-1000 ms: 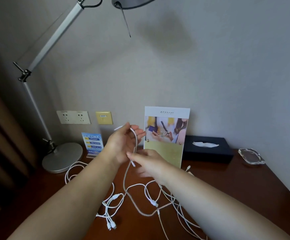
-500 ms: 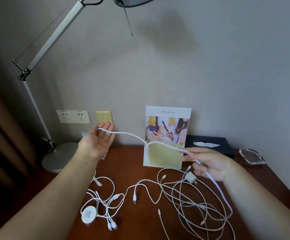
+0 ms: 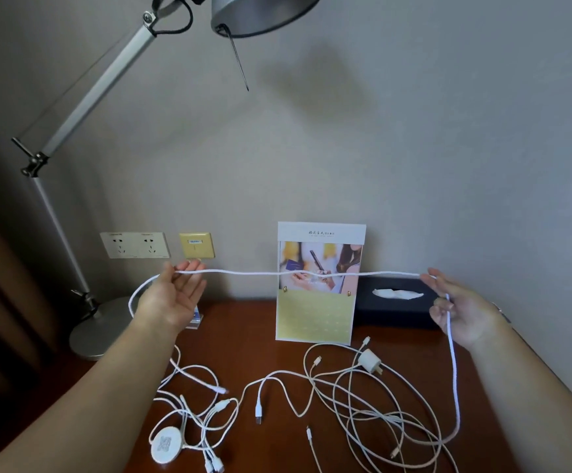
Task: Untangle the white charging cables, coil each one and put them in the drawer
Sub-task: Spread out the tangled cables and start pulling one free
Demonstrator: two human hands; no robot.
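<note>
One white braided cable (image 3: 260,273) is stretched level above the desk between both hands. My left hand (image 3: 172,295) is palm up at the left, pinching the cable at its fingertips; a loop hangs round behind it. My right hand (image 3: 455,308) grips the same cable at the right, and from there it drops to the desk. Below lies a tangle of several white cables (image 3: 373,411), with a white plug adapter (image 3: 369,360) and a round white charging puck (image 3: 165,443). No drawer is in view.
A brown wooden desk (image 3: 250,322) stands against a grey wall. A silver desk lamp's base (image 3: 97,331) sits at the left, its shade overhead. An upright brochure stand (image 3: 318,285) is at the centre back, a black tissue box (image 3: 393,302) to its right, wall sockets (image 3: 134,245) at the left.
My hands have drawn far apart, left going left and right going right, pulling one cable out taut and level. The camera has tilted slightly, showing more of the lamp shade.
</note>
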